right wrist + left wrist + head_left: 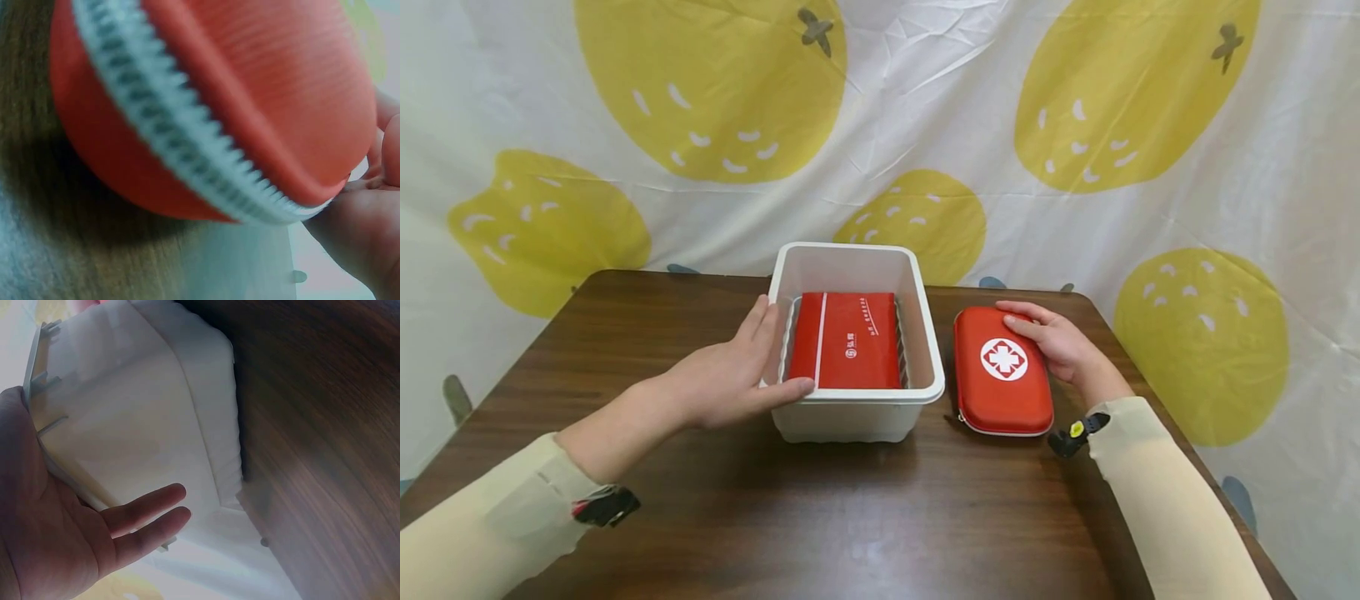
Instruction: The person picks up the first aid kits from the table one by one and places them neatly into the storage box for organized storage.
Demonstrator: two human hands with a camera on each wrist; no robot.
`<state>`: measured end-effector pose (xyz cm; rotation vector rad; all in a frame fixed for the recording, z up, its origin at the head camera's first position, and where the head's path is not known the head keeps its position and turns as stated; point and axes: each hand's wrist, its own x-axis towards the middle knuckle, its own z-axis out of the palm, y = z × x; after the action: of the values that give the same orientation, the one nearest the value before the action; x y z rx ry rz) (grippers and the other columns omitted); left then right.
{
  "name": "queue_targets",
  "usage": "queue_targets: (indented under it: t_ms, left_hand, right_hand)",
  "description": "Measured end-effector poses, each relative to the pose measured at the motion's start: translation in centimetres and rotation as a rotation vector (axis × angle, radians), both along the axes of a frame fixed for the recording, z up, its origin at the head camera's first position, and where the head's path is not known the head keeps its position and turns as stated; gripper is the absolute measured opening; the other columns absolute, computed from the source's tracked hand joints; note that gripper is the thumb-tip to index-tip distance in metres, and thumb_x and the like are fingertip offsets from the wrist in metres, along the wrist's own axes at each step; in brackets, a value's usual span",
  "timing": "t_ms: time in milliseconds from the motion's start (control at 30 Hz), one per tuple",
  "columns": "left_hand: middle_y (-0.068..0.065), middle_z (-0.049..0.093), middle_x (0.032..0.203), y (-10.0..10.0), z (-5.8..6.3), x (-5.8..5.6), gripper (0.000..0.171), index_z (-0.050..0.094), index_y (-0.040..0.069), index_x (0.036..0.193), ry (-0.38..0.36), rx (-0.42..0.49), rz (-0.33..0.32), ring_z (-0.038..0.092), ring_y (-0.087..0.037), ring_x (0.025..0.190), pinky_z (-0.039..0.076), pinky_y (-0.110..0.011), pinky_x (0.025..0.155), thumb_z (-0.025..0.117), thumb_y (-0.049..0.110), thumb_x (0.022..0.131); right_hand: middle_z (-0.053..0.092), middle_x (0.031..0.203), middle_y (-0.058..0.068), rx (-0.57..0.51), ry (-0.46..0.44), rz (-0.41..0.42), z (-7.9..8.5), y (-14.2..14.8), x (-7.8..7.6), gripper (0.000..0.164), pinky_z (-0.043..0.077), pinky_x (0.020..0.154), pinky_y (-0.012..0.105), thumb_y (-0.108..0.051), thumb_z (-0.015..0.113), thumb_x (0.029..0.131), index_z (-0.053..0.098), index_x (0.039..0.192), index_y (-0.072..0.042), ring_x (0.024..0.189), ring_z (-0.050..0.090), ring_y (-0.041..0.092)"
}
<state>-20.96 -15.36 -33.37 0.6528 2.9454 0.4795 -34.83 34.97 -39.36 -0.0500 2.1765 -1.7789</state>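
A white plastic bin (842,417) stands mid-table with a flat red packet (872,354) inside, marked by a white stripe and white lettering. At its left side, my left hand (726,379) touches the rim, thumb lying near the front corner. The left wrist view has two extended fingers (147,509) beside the bin's outer wall. To the right lies a red zippered first-aid case (1000,404) with a white cross emblem. My right hand (1060,343) grips its far right corner, thumb on top. The case's zipper (169,131) fills much of the right wrist view.
Under everything is a dark brown wooden table (880,517). A white curtain (917,100) with yellow fruit prints hangs behind its back edge. Clear plastic with ridged sides (903,358) shows around the packet in the bin.
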Motion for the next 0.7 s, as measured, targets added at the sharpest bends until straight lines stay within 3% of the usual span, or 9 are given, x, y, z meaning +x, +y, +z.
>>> queue_targets:
  t_ms: [100,233,700]
  left_hand:
    - [-0.026,0.001,0.184,-0.02,-0.03,-0.01,0.119,0.006,-0.006,0.173,-0.004,0.004,0.000,0.057,-0.047,0.145,0.066,-0.049,0.091,0.056,0.074,0.101]
    - [-0.025,0.000,0.184,-0.01,0.00,0.02,0.120,0.005,-0.005,0.174,-0.010,0.011,0.000,0.055,-0.047,0.147,0.066,-0.049,0.091,0.055,0.076,0.100]
    - [-0.027,-0.001,0.184,0.07,0.02,0.16,0.119,0.006,-0.008,0.173,-0.006,0.015,0.001,0.056,-0.048,0.146,0.064,-0.051,0.095,0.055,0.074,0.102]
  right_hand:
    - [0.075,0.111,-0.006,0.016,-0.006,-0.007,0.05,0.06,0.11,0.066,0.065,0.081,0.028,-0.031,0.069,0.110,0.043,0.169,-0.022,0.091,0.076,0.011]
    - [0.075,0.110,-0.006,0.020,-0.006,-0.018,0.03,0.17,0.31,0.066,0.065,0.080,0.028,-0.029,0.070,0.110,0.043,0.169,-0.021,0.091,0.076,0.011]
    - [0.076,0.107,-0.006,-0.036,0.001,-0.050,0.95,0.18,0.64,0.053,0.066,0.076,0.028,-0.026,0.071,0.109,0.053,0.159,-0.025,0.086,0.076,0.010]
